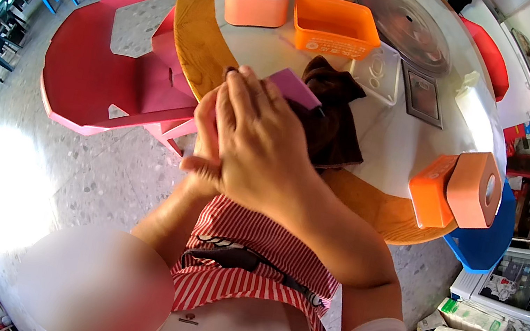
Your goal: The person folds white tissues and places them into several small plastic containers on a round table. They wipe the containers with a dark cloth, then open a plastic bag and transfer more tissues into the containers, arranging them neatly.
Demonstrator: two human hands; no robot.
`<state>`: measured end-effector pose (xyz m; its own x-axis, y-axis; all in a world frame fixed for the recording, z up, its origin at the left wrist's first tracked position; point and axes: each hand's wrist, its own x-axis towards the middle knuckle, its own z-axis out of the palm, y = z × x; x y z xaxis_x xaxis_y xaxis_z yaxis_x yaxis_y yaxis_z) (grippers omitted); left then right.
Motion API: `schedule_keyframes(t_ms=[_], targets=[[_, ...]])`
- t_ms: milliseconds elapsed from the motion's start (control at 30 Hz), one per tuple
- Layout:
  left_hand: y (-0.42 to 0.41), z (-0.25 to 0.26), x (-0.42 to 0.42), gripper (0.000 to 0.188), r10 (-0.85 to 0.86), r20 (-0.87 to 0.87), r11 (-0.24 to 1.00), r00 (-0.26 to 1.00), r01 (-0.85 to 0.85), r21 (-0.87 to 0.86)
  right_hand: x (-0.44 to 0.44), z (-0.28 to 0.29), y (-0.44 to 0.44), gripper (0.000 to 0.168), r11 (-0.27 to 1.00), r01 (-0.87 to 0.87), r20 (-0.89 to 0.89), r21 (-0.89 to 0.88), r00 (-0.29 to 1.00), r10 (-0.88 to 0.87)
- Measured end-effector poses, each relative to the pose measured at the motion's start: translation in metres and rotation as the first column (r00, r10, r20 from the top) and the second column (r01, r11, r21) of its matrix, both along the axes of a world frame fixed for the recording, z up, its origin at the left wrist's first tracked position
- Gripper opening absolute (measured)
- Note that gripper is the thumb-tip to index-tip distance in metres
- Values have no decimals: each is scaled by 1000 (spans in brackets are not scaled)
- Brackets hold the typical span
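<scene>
In front of my body the two hands are pressed together at the table's edge. My right hand [264,139] lies across my left hand [206,123] and covers most of it. A small dark bit shows by the fingertips; what it is, and whether anything sits between the palms, is hidden. Just beyond my right hand a flat purple rectangular block [295,88] rests against a crumpled dark brown cloth [336,135]. The cloth spreads over the rim of the round table [371,195], partly behind my right wrist.
On the table are an orange plastic tub [334,26], two tissue boxes [256,4] [473,189], another orange container [430,192], a clear lid [379,74], a dark square tray [423,97] and a round glass turntable [406,25]. A red chair [96,66] stands left, a blue stool [483,241] right.
</scene>
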<state>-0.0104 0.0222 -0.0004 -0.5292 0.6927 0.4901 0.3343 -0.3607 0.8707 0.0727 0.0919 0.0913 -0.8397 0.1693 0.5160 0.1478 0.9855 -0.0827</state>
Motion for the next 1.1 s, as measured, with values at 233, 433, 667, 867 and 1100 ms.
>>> schedule_keyframes(t_ms=[233, 433, 667, 867, 1100], targets=[[-38, -12, 9, 76, -98, -276, 906, 956, -29, -423, 36, 9, -21, 86, 974, -160, 168, -162, 968, 187], [-13, -8, 27, 98, 163, -64, 979, 985, -169, -117, 33, 13, 32, 83, 994, 60, 214, -90, 976, -40], [-7, 3, 27, 94, 151, -131, 983, 980, -164, -88, 29, -2, 65, 78, 983, 117, 128, -139, 987, -100], [2, -9, 37, 95, 78, 182, 996, 980, -84, 22, 24, 1, -12, 80, 986, -106, 132, -127, 984, 123], [-3, -1, 35, 97, 231, -172, 948, 958, -261, -181, 7, 8, 28, 58, 986, 7, 94, -165, 996, 9]])
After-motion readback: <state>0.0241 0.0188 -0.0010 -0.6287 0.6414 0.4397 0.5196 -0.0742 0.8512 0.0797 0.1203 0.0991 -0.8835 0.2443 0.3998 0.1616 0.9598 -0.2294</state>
